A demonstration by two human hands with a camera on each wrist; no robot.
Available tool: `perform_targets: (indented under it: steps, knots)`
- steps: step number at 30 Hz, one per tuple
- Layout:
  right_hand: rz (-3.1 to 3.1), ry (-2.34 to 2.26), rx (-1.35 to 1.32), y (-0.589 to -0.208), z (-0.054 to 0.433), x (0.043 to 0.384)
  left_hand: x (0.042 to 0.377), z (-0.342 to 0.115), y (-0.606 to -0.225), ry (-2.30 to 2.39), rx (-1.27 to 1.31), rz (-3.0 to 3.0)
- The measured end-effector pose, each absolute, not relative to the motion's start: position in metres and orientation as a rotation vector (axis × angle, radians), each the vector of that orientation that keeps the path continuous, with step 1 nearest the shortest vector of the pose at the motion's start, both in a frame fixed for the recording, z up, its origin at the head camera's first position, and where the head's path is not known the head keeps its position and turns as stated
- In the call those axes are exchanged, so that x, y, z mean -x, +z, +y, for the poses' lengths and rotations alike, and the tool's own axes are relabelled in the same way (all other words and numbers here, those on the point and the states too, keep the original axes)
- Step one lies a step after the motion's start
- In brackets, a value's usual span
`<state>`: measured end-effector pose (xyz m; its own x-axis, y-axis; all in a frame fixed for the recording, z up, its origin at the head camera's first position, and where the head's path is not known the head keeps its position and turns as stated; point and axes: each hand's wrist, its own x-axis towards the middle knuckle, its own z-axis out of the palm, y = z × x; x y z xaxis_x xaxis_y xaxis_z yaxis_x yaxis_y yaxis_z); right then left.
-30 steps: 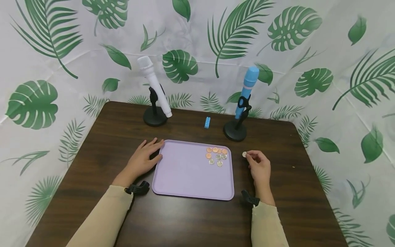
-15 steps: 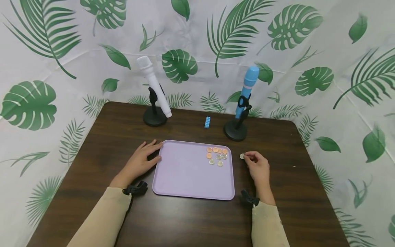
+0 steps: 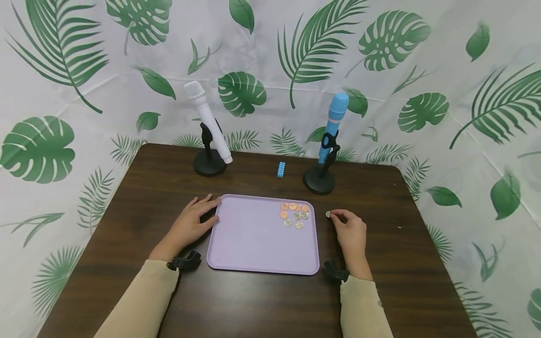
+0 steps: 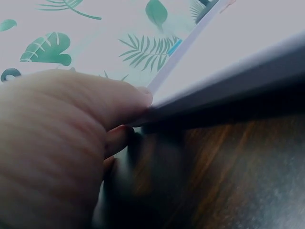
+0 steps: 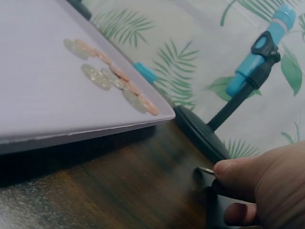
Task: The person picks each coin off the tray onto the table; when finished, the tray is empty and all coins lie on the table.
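My right hand pinches a silver coin between thumb and fingertips, just off the right side of a lilac tray. In the right wrist view the coin is nearly edge-on, close over the wood; whether it touches is hard to tell. My left hand rests at the tray's left edge, fingers spread, thumb against the rim. The left wrist view shows the thumb on that rim. Several copper coins and silver coins lie flat in the tray's far right corner.
Behind the tray, a white microphone and a blue microphone stand on black stands. A small light-blue studded block lies between them. The dark wooden table meets a leaf-patterned cloth at its back edge.
My right hand has moved slightly left with the coin, nearer to the tray. The head view has shifted a little. The left hand and the coins in the tray stay in place.
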<state>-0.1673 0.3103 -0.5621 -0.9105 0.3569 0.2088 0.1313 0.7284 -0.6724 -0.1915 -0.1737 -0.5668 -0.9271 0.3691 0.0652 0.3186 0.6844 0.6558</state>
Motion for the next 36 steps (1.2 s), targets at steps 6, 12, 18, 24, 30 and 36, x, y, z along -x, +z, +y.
perform_targets:
  steps: [6,12,18,24,30,36]
  knots:
    - [-2.560,0.951,0.309,-0.568,0.306,0.171,0.190,-0.175,-0.568,1.097,-0.569,2.815]
    - [-2.564,0.921,0.311,-0.571,0.302,0.173,0.188,-0.178,-0.570,1.107,-0.545,2.798]
    - [-2.599,0.879,0.334,-0.572,0.303,0.171,0.186,-0.177,-0.572,1.110,-0.542,2.806]
    - [-2.650,0.854,0.322,-0.572,0.303,0.168,0.188,-0.176,-0.573,1.114,-0.563,2.815]
    - [-2.618,0.936,0.312,-0.571,0.307,0.171,0.188,-0.174,-0.571,1.108,-0.567,2.820]
    - [-2.543,1.127,0.371,-0.570,0.312,0.173,0.191,-0.172,-0.569,1.111,-0.574,2.812]
